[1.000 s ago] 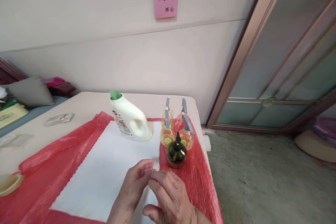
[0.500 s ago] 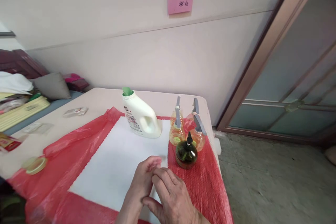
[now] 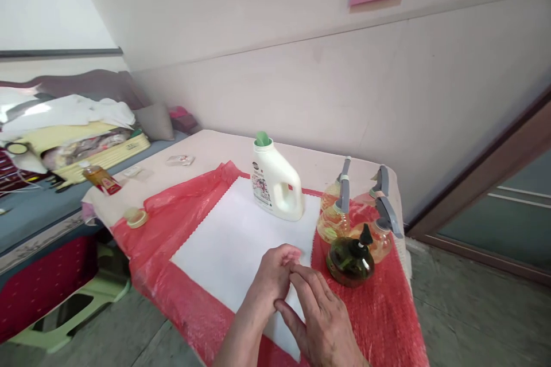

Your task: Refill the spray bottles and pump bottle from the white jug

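Note:
My left hand (image 3: 275, 272) and my right hand (image 3: 321, 312) meet over the near right part of a white sheet (image 3: 224, 243). The right fingers rest against the inner side of the left hand, with the right thumb spread apart near the left wrist. No object shows in the right hand. The left fingers are curled and mostly hidden, so their grip is unclear. A white detergent jug (image 3: 278, 183) with a green spout stands upright on the sheet. Right of the hands sits a dark green round bottle (image 3: 349, 262) with a pointed black top.
Behind the green bottle stand several clear round bottles (image 3: 333, 222) with grey handle-like tops. Red plastic (image 3: 172, 215) lies under the sheet. A small yellowish lid-like piece (image 3: 136, 218), a bottle of amber liquid (image 3: 101, 178) and a green stool (image 3: 64, 315) are on the left.
The view has swung left, so everything sits further right and more of the bed and stool shows. The hands keep the same pose against each other.

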Demonstrator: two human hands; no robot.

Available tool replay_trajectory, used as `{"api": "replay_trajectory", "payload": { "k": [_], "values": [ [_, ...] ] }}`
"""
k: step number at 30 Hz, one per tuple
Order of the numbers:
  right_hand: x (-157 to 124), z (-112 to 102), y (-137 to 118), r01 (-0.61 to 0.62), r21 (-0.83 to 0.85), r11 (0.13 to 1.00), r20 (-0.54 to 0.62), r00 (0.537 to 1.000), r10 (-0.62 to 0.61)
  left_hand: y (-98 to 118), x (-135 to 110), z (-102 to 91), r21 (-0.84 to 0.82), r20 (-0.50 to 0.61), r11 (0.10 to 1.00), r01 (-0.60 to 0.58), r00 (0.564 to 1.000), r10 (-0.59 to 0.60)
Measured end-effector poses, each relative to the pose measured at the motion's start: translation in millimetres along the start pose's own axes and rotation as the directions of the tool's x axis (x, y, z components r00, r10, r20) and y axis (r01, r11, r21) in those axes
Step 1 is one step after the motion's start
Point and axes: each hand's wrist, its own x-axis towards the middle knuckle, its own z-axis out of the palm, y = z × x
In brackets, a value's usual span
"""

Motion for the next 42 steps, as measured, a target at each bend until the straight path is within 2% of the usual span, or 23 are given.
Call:
{"api": "replay_trajectory", "payload": {
  "k": [8,26,42],
  "values": [
    [1.8,4.7,-4.1,0.003,0.01,1.0,-0.004,1.0,-0.003,0.3,-2.4,-5.1,0.003,-0.032,1.0,0.007,0.999,-0.007],
    [2.1,3.9,-5.2,-0.021,0.048,0.999,0.004,1.0,0.021,4.2,-5.7,-7.4,0.06,-0.027,0.998,-0.005,1.0,0.007],
    [1.4,4.3,-6.0,-0.001,-0.002,1.0,0.017,1.0,0.001,5.4,-7.3,-13.0,0.291,-0.049,0.957,0.015,0.999,-0.001]
  ]
}}
